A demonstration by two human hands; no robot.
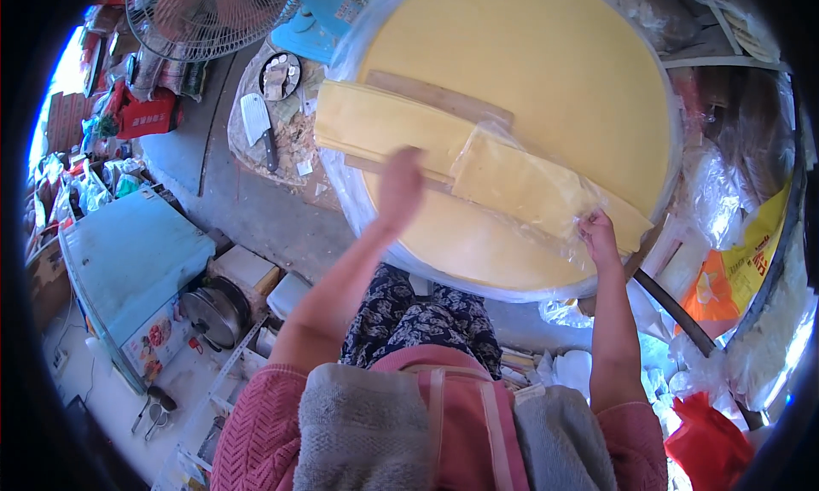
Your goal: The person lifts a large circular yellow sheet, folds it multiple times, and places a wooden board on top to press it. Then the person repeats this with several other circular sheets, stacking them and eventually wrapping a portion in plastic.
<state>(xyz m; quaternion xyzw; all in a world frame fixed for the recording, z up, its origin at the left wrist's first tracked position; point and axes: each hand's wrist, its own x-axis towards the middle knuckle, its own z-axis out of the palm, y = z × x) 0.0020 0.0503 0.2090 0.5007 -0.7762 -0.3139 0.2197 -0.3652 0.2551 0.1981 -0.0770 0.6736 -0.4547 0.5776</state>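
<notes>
A large round stack of thin yellow sheets [537, 56], wrapped at its rim in clear plastic film, lies before me. Across it rests a long folded strip of yellow sheets [384, 116], with a wooden board [441, 100] partly showing beneath. A clear plastic bag [524, 184] covers the strip's right part. My right hand [598, 228] pinches the bag's plastic near the strip's right end. My left hand [402, 187], blurred, is over the strip's lower edge; whether it touches the strip cannot be told, and nothing shows in it.
Left of the stack, a cleaver [256, 120] and a round black dish [280, 75] holding coins and notes lie on a cluttered surface. A blue fan [211, 11] stands at the upper left. Plastic bags [710, 190] crowd the right side. A lidded metal pot [214, 312] sits lower left.
</notes>
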